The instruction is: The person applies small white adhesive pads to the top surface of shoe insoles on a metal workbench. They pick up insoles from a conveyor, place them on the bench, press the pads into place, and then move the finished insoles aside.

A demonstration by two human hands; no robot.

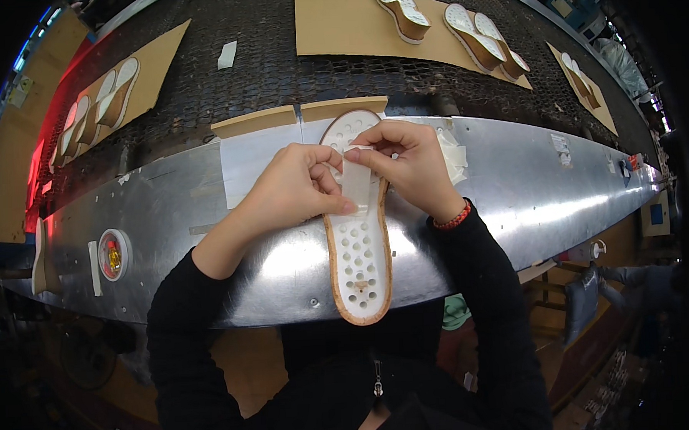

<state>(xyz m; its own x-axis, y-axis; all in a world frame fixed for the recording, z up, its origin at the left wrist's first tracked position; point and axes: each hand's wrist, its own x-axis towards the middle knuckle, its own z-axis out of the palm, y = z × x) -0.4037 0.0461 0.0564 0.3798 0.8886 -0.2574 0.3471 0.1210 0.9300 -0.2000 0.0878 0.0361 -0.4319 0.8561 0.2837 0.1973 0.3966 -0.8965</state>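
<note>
A shoe sole (361, 249) with a white, hole-dotted upper face and a cork-coloured edge lies lengthwise in front of me, its near end reaching the table's front edge. Over its middle is a pale, translucent strip (356, 185), which looks like tape. My left hand (301, 182) is closed at the strip's left side, its thumb pressing near the lower end and its fingertips by the top. Thumb and fingers of my right hand (411, 162) pinch the strip's upper end. The fingers cover part of the sole's far half.
Wedge soles (471, 36) rest on a cardboard sheet (336, 23) upon a dark mesh belt (262, 80) beyond the metal table (528, 184). More soles (108, 95) sit on cardboard at left. A round container (114, 256) stands on the table's left. White paper (242, 169) lies behind my left hand.
</note>
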